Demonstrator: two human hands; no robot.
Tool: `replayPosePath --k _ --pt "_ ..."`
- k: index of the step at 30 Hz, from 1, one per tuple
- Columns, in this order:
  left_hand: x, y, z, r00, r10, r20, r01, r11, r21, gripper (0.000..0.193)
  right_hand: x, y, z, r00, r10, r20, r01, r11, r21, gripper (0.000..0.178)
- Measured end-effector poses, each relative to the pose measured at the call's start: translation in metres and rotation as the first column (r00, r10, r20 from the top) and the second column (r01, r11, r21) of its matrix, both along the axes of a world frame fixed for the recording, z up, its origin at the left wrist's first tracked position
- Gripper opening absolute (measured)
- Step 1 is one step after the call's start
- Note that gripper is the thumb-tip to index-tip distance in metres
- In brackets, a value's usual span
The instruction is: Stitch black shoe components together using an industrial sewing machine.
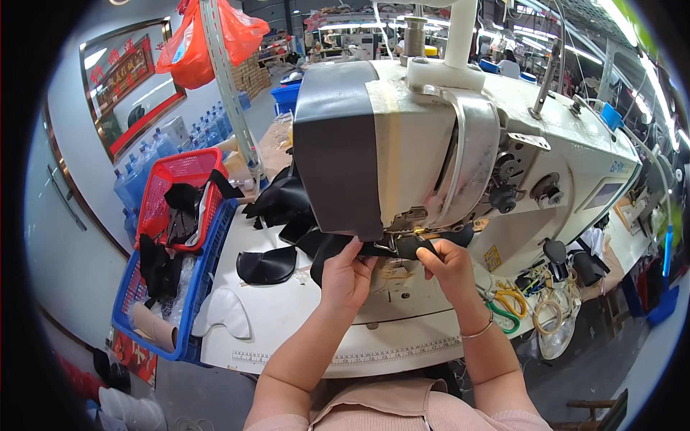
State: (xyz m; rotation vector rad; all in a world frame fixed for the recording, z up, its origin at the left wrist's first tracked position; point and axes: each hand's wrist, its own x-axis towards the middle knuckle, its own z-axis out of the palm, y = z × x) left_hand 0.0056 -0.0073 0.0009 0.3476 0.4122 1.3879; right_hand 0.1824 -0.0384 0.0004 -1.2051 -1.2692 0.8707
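Note:
A large white and grey sewing machine (424, 136) stands in front of me on a white table. Under its needle area lies a black piece of material (410, 248), held from both sides. My left hand (346, 276) pinches its left part just below the machine's grey head cover. On the other side, my right hand (447, 264) grips the right end between thumb and fingers. The needle itself is hard to make out. Left of my left hand rests a curved black shiny piece (266, 266), with more black pieces (282, 197) heaped behind it.
A blue basket (188, 316) and a red basket (208, 161) with black pieces stand at the left. A white curved piece (223, 314) lies beside them. Scissors with green and yellow handles (510, 305) lie at the right. A ruler strip (352, 357) runs along the front edge.

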Motion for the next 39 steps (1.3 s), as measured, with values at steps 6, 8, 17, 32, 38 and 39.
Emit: replayPosePath --k 6,8,17,32,38,39 --pt "0.001 0.003 -0.001 1.000 0.009 0.006 -0.009 1.000 0.029 0.021 0.003 0.006 -0.003 0.998 -0.020 0.064 0.018 0.999 0.028 0.026" --pt "0.000 0.010 -0.003 1.000 0.017 0.002 -0.017 0.999 0.040 0.020 0.001 0.009 0.000 0.993 -0.070 0.090 0.062 0.995 0.081 0.026" --pt "-0.001 0.021 -0.011 1.000 -0.011 0.015 0.010 0.996 0.084 0.017 0.002 0.021 0.002 0.986 -0.060 0.154 0.050 0.996 0.071 0.029" --pt "-0.041 0.033 0.025 0.991 0.111 0.068 -0.116 0.991 0.072 0.014 0.041 0.106 -0.068 0.789 0.143 -0.598 -0.156 0.987 0.031 0.013" --pt "-0.096 0.121 0.116 0.960 -0.069 -0.271 0.204 0.834 0.512 0.017 0.040 0.171 -0.043 0.686 0.158 -0.710 -0.338 0.934 -0.118 0.017" --pt "-0.102 0.141 0.130 0.954 -0.135 -0.268 0.275 0.750 0.602 0.020 0.031 0.191 -0.028 0.697 0.166 -0.698 -0.351 0.927 -0.131 0.018"
